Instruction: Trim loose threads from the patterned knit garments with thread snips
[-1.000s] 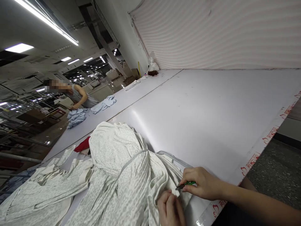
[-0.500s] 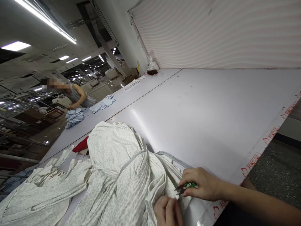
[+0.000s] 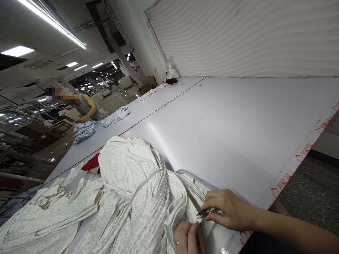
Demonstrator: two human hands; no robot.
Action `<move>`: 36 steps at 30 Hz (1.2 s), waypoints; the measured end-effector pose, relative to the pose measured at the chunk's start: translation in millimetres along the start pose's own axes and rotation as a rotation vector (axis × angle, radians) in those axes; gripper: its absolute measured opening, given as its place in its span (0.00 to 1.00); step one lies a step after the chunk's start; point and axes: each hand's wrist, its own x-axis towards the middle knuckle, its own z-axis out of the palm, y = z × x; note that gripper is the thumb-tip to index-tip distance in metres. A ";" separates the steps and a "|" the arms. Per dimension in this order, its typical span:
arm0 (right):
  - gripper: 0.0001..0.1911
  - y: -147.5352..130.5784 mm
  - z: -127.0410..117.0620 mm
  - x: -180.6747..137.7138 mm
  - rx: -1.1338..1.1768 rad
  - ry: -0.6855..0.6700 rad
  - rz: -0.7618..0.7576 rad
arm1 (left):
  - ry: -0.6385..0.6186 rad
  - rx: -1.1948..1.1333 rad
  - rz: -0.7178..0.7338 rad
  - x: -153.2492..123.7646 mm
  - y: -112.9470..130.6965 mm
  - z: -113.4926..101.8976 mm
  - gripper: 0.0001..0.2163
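Note:
A bundle of pale fabric (image 3: 127, 165) with a grey leopard-like print is cinched round its middle by a grey strip (image 3: 148, 180). At the bundle's near right edge, my left hand (image 3: 188, 238) pinches the cloth, a ring on one finger. In my right hand (image 3: 227, 208) are green-handled thread snips (image 3: 205, 213), their dark blades pointing left, just above my left fingertips. The blade tips are close to the cloth; I cannot tell whether they touch it.
More printed pieces (image 3: 58, 208) lie at the left beside a red cloth (image 3: 91, 163). Across the pale table (image 3: 225, 123), a person (image 3: 90, 106) stands by light blue garments (image 3: 85, 131). A clear plastic bag (image 3: 172, 72) sits at the back by the striped wall covering (image 3: 251, 38).
My right hand has turned slightly round the snips, so less of the green handle shows. My left hand has shifted a little, bringing its ring into clearer view. The bundle stays put.

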 end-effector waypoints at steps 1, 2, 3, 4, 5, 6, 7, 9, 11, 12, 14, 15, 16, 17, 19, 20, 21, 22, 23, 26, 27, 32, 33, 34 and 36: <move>0.10 -0.8 -0.6 -0.1 -0.004 -0.004 0.006 | -0.008 0.009 0.009 -0.4 -0.6 -0.2 0.07; 0.09 -1.6 -1.4 -0.1 -0.004 -0.009 0.011 | -0.020 0.016 0.021 -0.7 -1.2 -0.5 0.06; 0.09 -2.3 -2.2 0.0 0.001 -0.014 0.015 | -0.031 0.020 0.033 -0.8 -1.7 -0.9 0.07; 0.09 -2.8 -2.9 0.0 0.004 -0.016 0.015 | -0.036 0.023 0.043 -0.7 -2.1 -1.4 0.07; 0.10 -3.1 -3.4 0.1 0.000 -0.014 0.014 | -0.039 0.023 0.050 -0.5 -2.3 -1.7 0.07; 0.10 -3.3 -3.6 0.0 -0.013 -0.011 0.011 | -0.038 0.019 0.054 -0.1 -2.3 -1.9 0.07; 0.11 -3.3 -3.4 0.0 -0.034 -0.009 0.007 | -0.034 0.015 0.055 0.4 -2.2 -1.9 0.07; 0.11 -3.0 -2.1 -0.3 -0.083 -0.004 0.002 | -0.027 0.014 0.052 1.1 -1.6 -1.4 0.06; 0.10 -2.4 0.2 -0.6 -0.105 -0.007 0.004 | -0.022 0.014 0.039 1.3 -0.9 -0.4 0.06; 0.10 -2.0 1.4 -0.7 -0.105 -0.006 0.009 | -0.017 0.014 0.031 1.3 -0.6 0.2 0.06; 0.10 -1.3 3.5 -0.7 -0.095 0.004 0.019 | -0.011 0.011 0.017 0.9 0.0 1.0 0.06; 0.10 -0.9 4.1 -0.6 -0.089 0.018 0.028 | -0.009 0.006 0.011 0.6 0.2 1.2 0.06; 0.09 -0.6 4.3 -0.5 -0.083 0.040 0.040 | -0.009 -0.001 0.006 0.2 0.5 1.2 0.06; 0.09 -0.3 4.1 -0.4 -0.073 0.065 0.054 | -0.010 -0.009 -0.001 -0.2 0.8 1.1 0.06; 0.10 0.0 2.5 -0.4 -0.030 0.096 0.067 | -0.015 -0.033 -0.027 -1.2 1.6 0.4 0.07; 0.10 0.0 1.5 -0.5 -0.001 0.092 0.062 | -0.019 -0.042 -0.046 -1.6 2.0 0.0 0.07; 0.10 -0.1 0.6 -0.5 0.028 0.076 0.049 | -0.022 -0.049 -0.064 -2.0 2.5 -0.4 0.07; 0.10 -0.4 0.1 -0.5 0.050 0.053 0.032 | -0.024 -0.053 -0.077 -2.2 2.9 -0.8 0.07; 0.11 -0.7 -0.2 -0.3 0.057 0.030 0.016 | -0.024 -0.055 -0.081 -2.2 3.1 -1.0 0.07; 0.11 -2.5 0.6 1.7 0.009 -0.011 -0.015 | -0.027 -0.038 -0.026 -1.3 2.3 -1.6 0.06; 0.10 -3.1 0.8 2.7 -0.009 -0.019 -0.017 | -0.030 -0.027 -0.001 -0.7 1.6 -1.9 0.06; 0.09 -3.9 -0.9 6.3 0.012 -0.040 -0.001 | -0.022 -0.010 0.005 1.0 2.0 -2.4 0.06; 0.09 -3.4 -1.1 6.1 0.024 -0.025 0.012 | -0.011 -0.019 -0.026 0.5 4.3 -1.8 0.07; 0.08 -2.7 -1.1 5.7 0.039 -0.006 0.026 | 0.006 -0.037 -0.075 -0.3 7.4 -0.8 0.07; 0.09 -1.1 -0.2 4.5 0.080 0.023 0.032 | 0.051 -0.126 -0.252 -2.5 15.4 2.0 0.06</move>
